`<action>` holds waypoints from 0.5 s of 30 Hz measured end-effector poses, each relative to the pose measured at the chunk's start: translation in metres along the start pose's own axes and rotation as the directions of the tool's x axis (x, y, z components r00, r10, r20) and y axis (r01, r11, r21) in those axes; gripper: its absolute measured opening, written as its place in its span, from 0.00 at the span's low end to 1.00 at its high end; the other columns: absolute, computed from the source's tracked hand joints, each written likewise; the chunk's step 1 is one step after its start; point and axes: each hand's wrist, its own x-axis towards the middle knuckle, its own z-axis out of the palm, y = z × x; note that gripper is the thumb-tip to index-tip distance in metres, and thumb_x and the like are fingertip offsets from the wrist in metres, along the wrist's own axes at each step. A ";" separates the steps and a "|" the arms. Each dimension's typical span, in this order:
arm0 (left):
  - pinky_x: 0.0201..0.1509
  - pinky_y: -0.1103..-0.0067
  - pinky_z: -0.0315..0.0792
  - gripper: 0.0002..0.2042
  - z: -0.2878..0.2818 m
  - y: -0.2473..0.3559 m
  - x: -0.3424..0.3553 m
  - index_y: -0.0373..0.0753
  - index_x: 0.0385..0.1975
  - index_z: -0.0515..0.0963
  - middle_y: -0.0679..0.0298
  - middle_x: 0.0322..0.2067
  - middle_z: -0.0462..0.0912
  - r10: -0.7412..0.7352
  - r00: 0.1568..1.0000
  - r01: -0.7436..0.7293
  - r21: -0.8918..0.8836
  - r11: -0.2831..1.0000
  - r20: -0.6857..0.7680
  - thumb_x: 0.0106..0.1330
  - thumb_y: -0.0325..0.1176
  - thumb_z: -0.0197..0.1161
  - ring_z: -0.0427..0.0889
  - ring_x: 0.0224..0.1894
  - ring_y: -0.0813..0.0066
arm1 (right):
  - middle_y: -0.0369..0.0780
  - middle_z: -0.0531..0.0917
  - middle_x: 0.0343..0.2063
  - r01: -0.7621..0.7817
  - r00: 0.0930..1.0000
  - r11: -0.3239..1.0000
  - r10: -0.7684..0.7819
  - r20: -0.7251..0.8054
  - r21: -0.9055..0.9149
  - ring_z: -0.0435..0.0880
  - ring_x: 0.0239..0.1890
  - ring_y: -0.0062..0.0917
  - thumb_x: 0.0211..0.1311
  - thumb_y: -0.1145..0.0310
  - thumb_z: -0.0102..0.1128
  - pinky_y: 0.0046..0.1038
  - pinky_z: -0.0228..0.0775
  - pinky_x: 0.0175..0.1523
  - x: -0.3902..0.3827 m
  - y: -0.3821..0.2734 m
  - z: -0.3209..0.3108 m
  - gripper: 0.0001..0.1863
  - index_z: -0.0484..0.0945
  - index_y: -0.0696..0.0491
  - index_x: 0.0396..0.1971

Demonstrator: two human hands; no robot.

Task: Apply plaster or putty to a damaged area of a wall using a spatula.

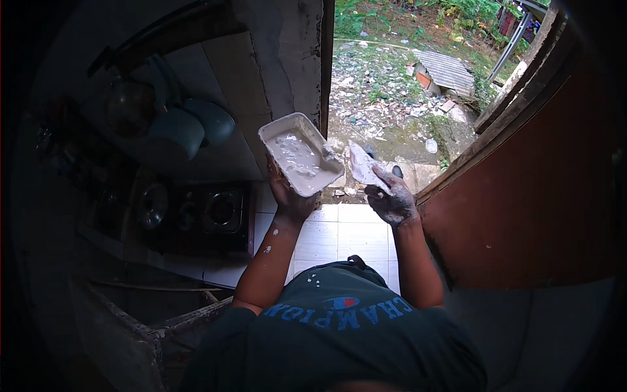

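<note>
From below and its near side, my left hand (292,198) grips a pale rectangular tub (266,134), fingers mostly hidden behind it. Wet greyish-white paste (295,154) coats the tub's inside, and a lump of it clings to the right rim. Just right of the tub, my right hand (393,206) is closed on a flat, roughly triangular piece (367,167) caked in white paste. Its kind cannot be made out under the coating. A narrow gap separates this piece from the tub. White smears cover my right hand, and spots dot my left forearm.
An open doorway lies ahead, with a reddish-brown door (529,196) on the right. A gas stove (219,210) and hanging pans (209,121) are on the left. White tiles (356,236) cover the floor. A wooden frame (157,334) stands lower left; rubble (366,81) lies outside.
</note>
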 end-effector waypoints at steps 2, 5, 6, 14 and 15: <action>0.63 0.55 0.68 0.30 0.001 -0.011 0.005 0.45 0.64 0.59 0.57 0.58 0.68 -0.288 0.958 0.226 -0.673 0.704 0.021 0.70 0.59 0.40 0.70 0.60 0.58 | 0.37 0.80 0.28 -0.034 0.999 0.999 0.034 -0.014 0.033 0.74 0.17 0.15 0.69 0.69 0.53 0.14 0.68 0.19 0.001 0.014 0.010 0.09 0.73 0.59 0.43; 0.64 0.54 0.65 0.32 0.005 -0.017 0.005 0.44 0.64 0.59 0.57 0.58 0.68 -0.354 0.934 0.267 -0.768 0.582 0.057 0.69 0.60 0.43 0.70 0.60 0.57 | 0.37 0.82 0.32 0.044 0.999 0.999 -0.044 -0.009 0.002 0.78 0.23 0.15 0.68 0.70 0.52 0.14 0.71 0.26 0.009 0.028 -0.005 0.10 0.74 0.59 0.45; 0.64 0.54 0.65 0.32 0.004 -0.021 0.005 0.44 0.64 0.59 0.57 0.58 0.68 -0.351 0.935 0.263 -0.769 0.583 0.053 0.69 0.60 0.43 0.70 0.60 0.57 | 0.37 0.82 0.34 0.093 0.992 0.994 -0.097 -0.083 -0.055 0.79 0.26 0.15 0.68 0.70 0.52 0.15 0.71 0.28 0.010 0.031 -0.006 0.11 0.74 0.59 0.45; 0.64 0.57 0.67 0.32 0.009 -0.022 -0.016 0.42 0.64 0.59 0.55 0.57 0.68 0.099 0.989 -0.124 0.249 0.961 0.110 0.69 0.60 0.45 0.70 0.60 0.56 | 0.36 0.80 0.31 0.204 0.928 0.913 -0.296 -0.228 -0.354 0.79 0.26 0.17 0.66 0.72 0.55 0.17 0.70 0.28 0.025 0.005 -0.012 0.07 0.76 0.59 0.40; 0.64 0.57 0.67 0.32 0.009 -0.021 -0.015 0.42 0.64 0.59 0.55 0.57 0.68 0.100 0.989 -0.125 0.247 0.961 0.109 0.69 0.60 0.45 0.70 0.60 0.56 | 0.36 0.80 0.30 0.246 0.921 0.899 -0.333 -0.201 -0.362 0.78 0.26 0.17 0.65 0.72 0.56 0.17 0.70 0.27 0.026 0.004 -0.014 0.07 0.76 0.58 0.39</action>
